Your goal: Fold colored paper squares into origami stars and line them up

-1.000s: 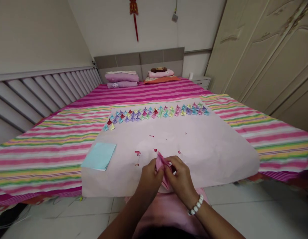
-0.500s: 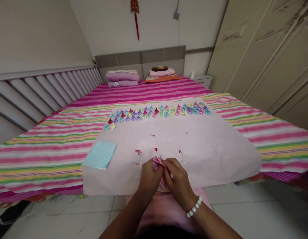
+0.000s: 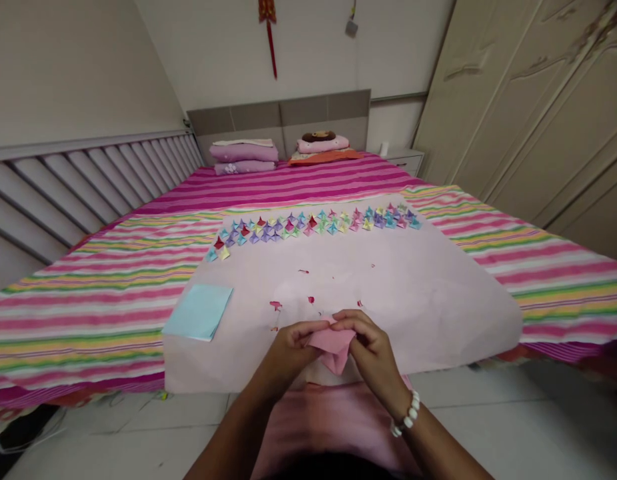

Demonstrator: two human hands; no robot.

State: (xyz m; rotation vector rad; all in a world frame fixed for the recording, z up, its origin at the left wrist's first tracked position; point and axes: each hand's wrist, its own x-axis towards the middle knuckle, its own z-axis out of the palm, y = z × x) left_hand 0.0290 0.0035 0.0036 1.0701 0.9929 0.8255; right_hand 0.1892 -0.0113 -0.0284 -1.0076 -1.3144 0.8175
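Note:
Between my two hands is a pink folded paper (image 3: 334,345), partly opened out with a point hanging downward. My left hand (image 3: 294,343) pinches its left upper edge. At the upper right, my right hand (image 3: 371,343) grips the same paper with its fingers curled over the top. Both hands are held at the near side of a large pale sheet (image 3: 413,300). A stack of light blue square paper (image 3: 199,311) lies on that sheet to the left of my hands.
Rows of small folded paper pieces (image 3: 288,228) in many colours line the sheet's far side. Small red scraps or marks (image 3: 275,305) dot its middle. Striped bedding (image 3: 103,287) lies beneath. Folded bedding (image 3: 244,153) is stacked at the headboard, and a wardrobe (image 3: 538,120) stands right.
My hands have moved apart and turned the pink paper, so its broad face and lower point now show. Earlier it was bunched up between my closed fingers.

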